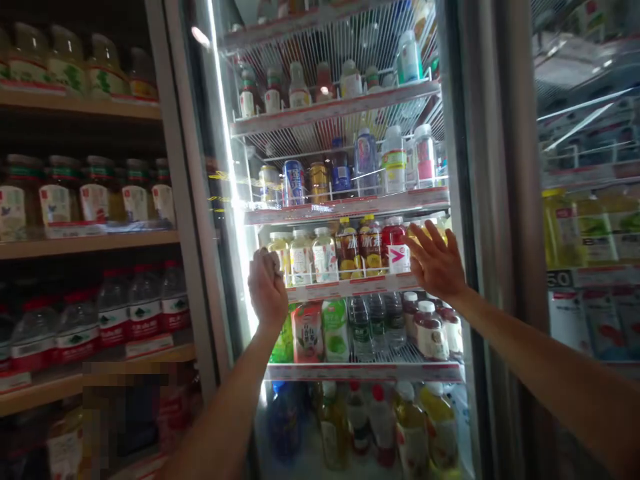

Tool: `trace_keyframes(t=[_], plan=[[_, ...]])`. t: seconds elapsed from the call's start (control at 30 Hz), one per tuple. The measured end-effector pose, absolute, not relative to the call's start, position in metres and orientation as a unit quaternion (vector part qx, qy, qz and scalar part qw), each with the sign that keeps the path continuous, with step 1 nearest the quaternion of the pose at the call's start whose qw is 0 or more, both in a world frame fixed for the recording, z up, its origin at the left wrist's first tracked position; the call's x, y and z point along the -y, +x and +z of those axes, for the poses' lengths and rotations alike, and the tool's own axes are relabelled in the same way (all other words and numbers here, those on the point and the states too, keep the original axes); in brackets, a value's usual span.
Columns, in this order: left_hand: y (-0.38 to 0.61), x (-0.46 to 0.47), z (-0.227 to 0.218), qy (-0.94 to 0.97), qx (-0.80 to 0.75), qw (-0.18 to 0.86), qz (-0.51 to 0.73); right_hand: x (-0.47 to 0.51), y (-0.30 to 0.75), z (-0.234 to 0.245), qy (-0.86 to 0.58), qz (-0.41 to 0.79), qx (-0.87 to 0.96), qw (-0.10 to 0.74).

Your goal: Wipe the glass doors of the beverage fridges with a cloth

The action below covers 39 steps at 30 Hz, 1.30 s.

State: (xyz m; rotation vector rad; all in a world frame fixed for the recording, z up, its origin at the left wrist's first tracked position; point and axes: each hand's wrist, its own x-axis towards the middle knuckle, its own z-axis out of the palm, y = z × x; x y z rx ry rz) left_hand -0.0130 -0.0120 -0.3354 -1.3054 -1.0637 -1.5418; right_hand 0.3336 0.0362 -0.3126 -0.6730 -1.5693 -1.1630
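Holds both bare forearms (233, 393) stretched forward and angled upward, well apart, toward the glass door (367, 175). Curls the left hand (267, 288) into a closed grip around a small bunched cloth (271, 261), toward the door's left side, in front of and beside the pale-labelled bottles (301, 259) visible through it. Spreads the right hand (438, 263) wide open with nothing in it, with fingers fanned up and leftward, toward the door's right side, next to a red bottle (397, 248) with a V on its label. Has both hands at about the same height, just above the white shelf edge (345, 288). As for the cloth: greyish, crumpled, mostly hidden by the fist. As for the door: clear, dotted with small white reflections, with yellow ones at left. Cannot tell whether actually touching the glass with either hand.
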Motion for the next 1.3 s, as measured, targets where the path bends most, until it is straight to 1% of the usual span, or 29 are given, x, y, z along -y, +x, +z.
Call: trace_keyframes(t=[0.07,0.13,0.2,0.27,0.33,0.4,0.43,0.5,0.53,0.57,0.67,0.73,0.77,0.87,0.93,0.97,1.0,1.07,1.13,1.17,1.2,1.3], plan=[[0.001,0.009,-0.335,-0.5,0.409,0.45,-0.616,-0.035,0.334,-0.313,-0.286,-0.476,0.658,0.508],[0.036,0.003,-0.337,-0.556,0.37,0.485,-0.565,-0.035,0.335,-0.313,-0.287,-0.47,0.664,0.506],[0.063,-0.001,-0.342,-0.612,0.353,0.488,-0.512,-0.035,0.336,-0.313,-0.279,-0.471,0.666,0.506],[0.059,0.0,-0.347,-0.62,0.368,0.485,-0.495,-0.034,0.337,-0.313,-0.268,-0.48,0.663,0.509],[0.026,0.007,-0.355,-0.574,0.407,0.483,-0.521,-0.034,0.336,-0.313,-0.271,-0.481,0.66,0.51],[-0.012,0.016,-0.362,-0.491,0.452,0.475,-0.574,-0.035,0.335,-0.313,-0.276,-0.48,0.656,0.512],[-0.023,0.019,-0.366,-0.454,0.466,0.471,-0.596,-0.037,0.335,-0.314,-0.273,-0.482,0.653,0.516],[-0.018,0.023,-0.375,-0.453,0.466,0.471,-0.597,-0.042,0.336,-0.314,-0.254,-0.487,0.649,0.526],[-0.004,0.023,-0.38,-0.492,0.452,0.474,-0.574,-0.045,0.337,-0.315,-0.24,-0.489,0.646,0.535],[0.015,0.02,-0.385,-0.564,0.425,0.475,-0.525,-0.049,0.339,-0.315,-0.225,-0.489,0.645,0.543],[0.058,0.012,-0.404,-0.7,0.367,0.474,-0.387,-0.057,0.342,-0.314,-0.199,-0.482,0.646,0.557],[0.05,0.014,-0.415,-0.723,0.363,0.465,-0.361,-0.058,0.343,-0.314,-0.2,-0.476,0.648,0.56],[0.036,0.017,-0.419,-0.699,0.386,0.457,-0.391,-0.057,0.342,-0.314,-0.211,-0.467,0.653,0.558],[-0.014,0.029,-0.428,-0.52,0.492,0.423,-0.555,-0.048,0.339,-0.315,-0.248,-0.439,0.662,0.554],[-0.021,0.03,-0.432,-0.436,0.525,0.407,-0.607,-0.044,0.337,-0.314,-0.264,-0.424,0.665,0.555],[-0.014,0.028,-0.436,-0.45,0.523,0.409,-0.597,-0.043,0.337,-0.314,-0.272,-0.419,0.665,0.555],[-0.002,0.025,-0.44,-0.505,0.508,0.416,-0.56,-0.043,0.337,-0.314,-0.277,-0.417,0.665,0.553],[0.025,0.019,-0.449,-0.651,0.44,0.433,-0.442,-0.045,0.338,-0.313,-0.287,-0.419,0.666,0.546],[0.034,0.018,-0.456,-0.737,0.372,0.443,-0.349,-0.047,0.339,-0.312,-0.274,-0.437,0.66,0.547],[0.028,0.02,-0.458,-0.737,0.37,0.445,-0.349,-0.048,0.339,-0.313,-0.265,-0.447,0.656,0.547],[0.016,0.023,-0.459,-0.71,0.39,0.444,-0.382,-0.048,0.339,-0.313,-0.259,-0.457,0.653,0.546],[-0.025,0.029,-0.451,-0.518,0.48,0.433,-0.56,-0.045,0.338,-0.314,-0.265,-0.476,0.65,0.53]])
